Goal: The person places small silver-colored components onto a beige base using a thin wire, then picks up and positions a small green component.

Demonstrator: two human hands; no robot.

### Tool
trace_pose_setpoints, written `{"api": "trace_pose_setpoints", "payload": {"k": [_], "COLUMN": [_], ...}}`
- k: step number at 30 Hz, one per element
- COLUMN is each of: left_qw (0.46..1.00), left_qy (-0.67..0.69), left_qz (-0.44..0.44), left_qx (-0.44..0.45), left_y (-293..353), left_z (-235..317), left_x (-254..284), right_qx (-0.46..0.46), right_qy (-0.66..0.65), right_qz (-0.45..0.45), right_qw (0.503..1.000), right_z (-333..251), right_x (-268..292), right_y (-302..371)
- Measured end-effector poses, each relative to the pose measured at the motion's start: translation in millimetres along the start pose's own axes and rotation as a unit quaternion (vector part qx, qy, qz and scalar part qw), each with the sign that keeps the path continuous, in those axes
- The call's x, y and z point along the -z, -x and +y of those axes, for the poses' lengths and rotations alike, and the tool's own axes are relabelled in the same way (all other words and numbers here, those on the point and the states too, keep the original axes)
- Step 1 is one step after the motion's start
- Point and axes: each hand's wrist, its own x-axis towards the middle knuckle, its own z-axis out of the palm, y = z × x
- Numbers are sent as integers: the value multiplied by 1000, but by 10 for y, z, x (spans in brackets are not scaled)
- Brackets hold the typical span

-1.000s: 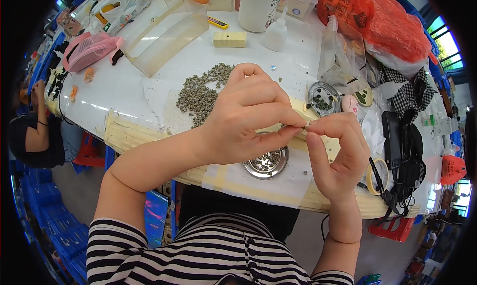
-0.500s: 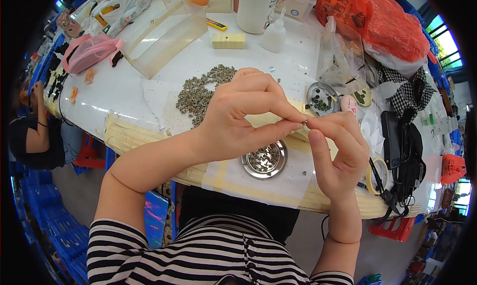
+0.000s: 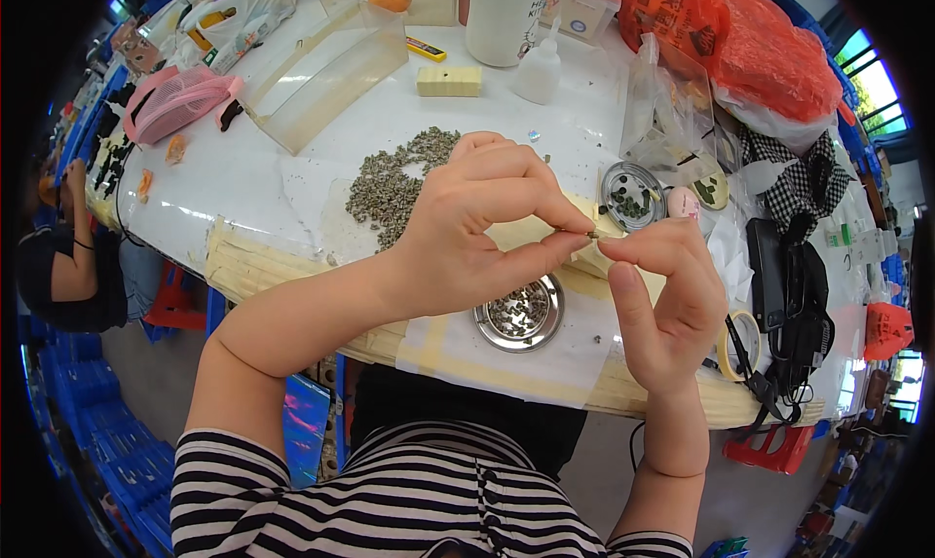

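Observation:
My left hand [image 3: 487, 227] pinches a tiny brownish metal part [image 3: 592, 235] between thumb and index fingertip, its end poking out. Close beside that part is my right hand [image 3: 672, 290], index finger bent toward it and thumb a little apart; nothing shows between them. Below the hands, a round metal dish [image 3: 556, 332] holds many small grey-brown pieces. Behind my left wrist a heap of similar small pieces [image 3: 390, 183] is spread on the table, partly hidden by the hand. Under the fingertips lies a pale yellow block [image 3: 584, 266], mostly covered.
At the right are a metal dish of dark green pieces [image 3: 608, 180], a tape roll [image 3: 729, 349] and black cables. A white squeeze bottle [image 3: 538, 71], yellow block [image 3: 449, 82] and white cup [image 3: 502, 22] stand farther back. A clear plastic tray [image 3: 341, 66] lies left; another person sits far left.
My right fingertips have drawn slightly away from the tiny metal part, and the gap between right thumb and index has widened. My left hand keeps its pinch, almost unmoved.

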Motion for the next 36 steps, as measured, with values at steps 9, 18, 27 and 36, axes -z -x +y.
{"api": "trace_pose_setpoints", "payload": {"k": [9, 18, 27, 36], "left_qw": [999, 998, 997, 997], "left_qy": [34, 42, 46, 56], "left_qz": [-9, -14, -25, -28], "left_qx": [25, 36, 48, 53], "left_y": [2, 6, 2, 2], "left_z": [8, 9, 3, 0], "left_x": [11, 13, 0, -8], "right_qx": [-6, -44, -96, -68], "right_qy": [23, 74, 143, 156], "right_qz": [4, 0, -120, -70], "right_qw": [1000, 996, 978, 983], "right_z": [27, 37, 84, 47], "right_x": [-12, 138, 271, 335], "right_y": [1, -82, -89, -112]}}
